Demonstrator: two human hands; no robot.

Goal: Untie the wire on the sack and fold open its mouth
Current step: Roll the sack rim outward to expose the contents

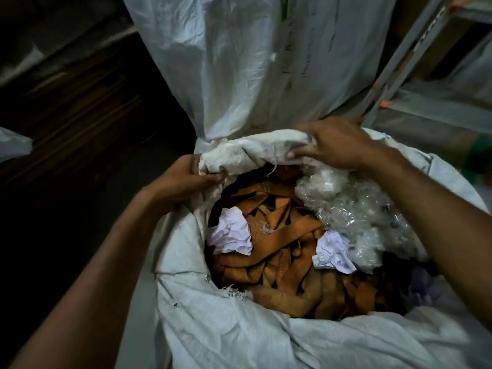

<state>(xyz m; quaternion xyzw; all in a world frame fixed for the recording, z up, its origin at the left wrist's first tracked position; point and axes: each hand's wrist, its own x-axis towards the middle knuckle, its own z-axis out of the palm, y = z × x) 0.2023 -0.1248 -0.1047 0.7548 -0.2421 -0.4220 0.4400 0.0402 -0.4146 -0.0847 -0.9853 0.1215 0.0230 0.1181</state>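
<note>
A large white woven sack (pixel 213 315) stands in front of me with its mouth wide open. Its far rim (pixel 255 150) is rolled into a thick, dirty fold. My left hand (pixel 186 179) pinches the left end of that fold. My right hand (pixel 335 142) presses down on its right end, fingers curled over the cloth. Inside the sack lie orange-brown fabric strips (pixel 282 251), two crumpled white papers (pixel 231 233) and a wad of clear plastic wrap (pixel 354 206). No wire is visible.
Another tall white sack (pixel 253 62) stands directly behind, tied at its base. A grey metal rack post (pixel 404 59) rises at the right, with more sacks on its shelves. A dark floor and wooden planks (pixel 80 97) lie to the left.
</note>
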